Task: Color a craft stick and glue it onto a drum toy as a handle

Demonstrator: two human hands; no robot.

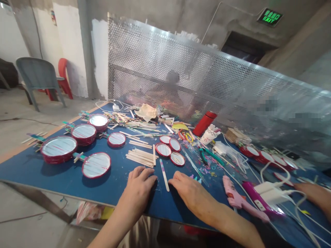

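Observation:
A craft stick (164, 175) with a purple-marked upper part lies on the blue table between my hands. My left hand (139, 187) rests just left of it, fingers bent and somewhat apart, with nothing visible in them. On the other side, my right hand (190, 191) has its fingers curled together, tips very near the stick's edge; whether they touch it or hold something small is hidden. Beyond my left hand lies a row of plain craft sticks (141, 157). Several small round red-rimmed pieces with pale faces (163, 149) sit just past the marked stick.
Larger red-rimmed round pieces (59, 148) stand at the left. A pink glue gun (234, 194), green-handled pliers (212, 155), small coloured bands, a red bottle (204, 123) and a white power strip (271, 193) with cables lie rightward. Another person's hand (312, 194) reaches in at right.

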